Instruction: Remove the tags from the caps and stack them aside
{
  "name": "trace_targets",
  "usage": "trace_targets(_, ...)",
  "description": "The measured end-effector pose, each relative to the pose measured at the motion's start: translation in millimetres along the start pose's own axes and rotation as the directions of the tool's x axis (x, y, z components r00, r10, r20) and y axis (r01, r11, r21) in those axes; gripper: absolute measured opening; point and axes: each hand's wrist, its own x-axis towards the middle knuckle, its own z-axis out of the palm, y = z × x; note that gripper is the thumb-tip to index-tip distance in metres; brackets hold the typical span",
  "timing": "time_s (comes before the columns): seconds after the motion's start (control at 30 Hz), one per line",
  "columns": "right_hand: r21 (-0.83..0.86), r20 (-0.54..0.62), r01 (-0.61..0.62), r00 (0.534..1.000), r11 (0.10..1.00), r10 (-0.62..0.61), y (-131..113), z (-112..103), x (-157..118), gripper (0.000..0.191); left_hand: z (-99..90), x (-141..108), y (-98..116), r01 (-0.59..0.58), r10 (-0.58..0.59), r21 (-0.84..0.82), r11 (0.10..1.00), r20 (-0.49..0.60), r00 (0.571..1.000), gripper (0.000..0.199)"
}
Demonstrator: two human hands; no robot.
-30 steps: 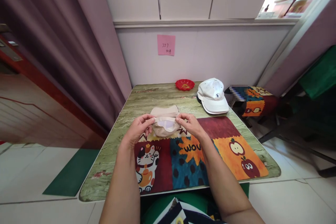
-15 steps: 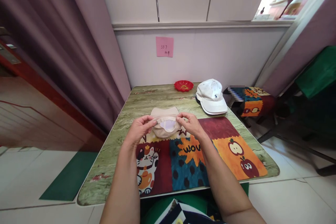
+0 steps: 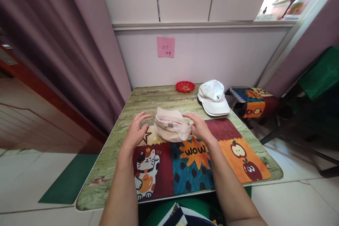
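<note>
A beige cap (image 3: 171, 127) rests on the far edge of the patterned mat, its band and a strap showing, its brim pointing away from me. To its left, my left hand (image 3: 137, 127) is apart from it, fingers spread and holding nothing. My right hand (image 3: 198, 125) is at the cap's right side, with thumb and fingertips closed at its edge; they seem to pinch the fabric there. White caps (image 3: 213, 93), stacked over a darker one, lie at the table's back right.
A red scalloped dish (image 3: 185, 86) stands at the back of the wooden-patterned table (image 3: 106, 155). The colourful mat (image 3: 193, 176) covers the front right. Beyond the table's right edge is a stool with a patterned cover (image 3: 255, 102). A curtain hangs at left.
My left hand has let go of the beige cap and moved left, its fingers spreading. The cap has turned and tilted, shifting slightly right. My right hand has moved a little right.
</note>
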Motion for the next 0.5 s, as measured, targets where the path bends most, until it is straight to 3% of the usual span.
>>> trace_targets(0.07,-0.127,0.083,-0.038,0.995,0.991,0.049,6.3,5.5,-3.2,0.071,7.7,-0.6,-1.5,-0.052,0.041,0.130,0.990,0.092,0.995,0.053)
trace_targets(0.17,-0.173,0.175,-0.041,0.982,0.984,0.072,10.3,12.9,-5.7,0.065,27.2,-1.8,6.4,-0.173,0.117,0.236,0.956,0.233,0.965,0.067)
trace_targets(0.23,-0.152,0.183,-0.032,0.981,0.988,0.060,10.3,14.3,-6.0,0.057,39.5,-1.7,13.7,-0.234,0.157,0.259,0.937,0.285,0.946,0.061)
trace_targets(0.3,-0.124,0.161,-0.044,0.985,0.991,0.064,8.9,12.4,-6.0,0.046,46.8,-0.4,19.0,-0.261,0.182,0.240,0.935,0.308,0.934,0.043)
trace_targets(0.4,-0.010,0.128,-0.062,0.990,0.998,0.063,3.8,6.6,-6.2,0.027,45.5,2.7,25.3,-0.190,0.162,0.092,0.977,0.248,0.955,0.014)
trace_targets(0.5,0.298,0.109,-0.129,0.989,0.946,0.101,-6.4,0.2,-5.9,0.056,35.1,5.0,37.5,-0.038,0.053,-0.192,0.981,0.074,0.996,0.012)
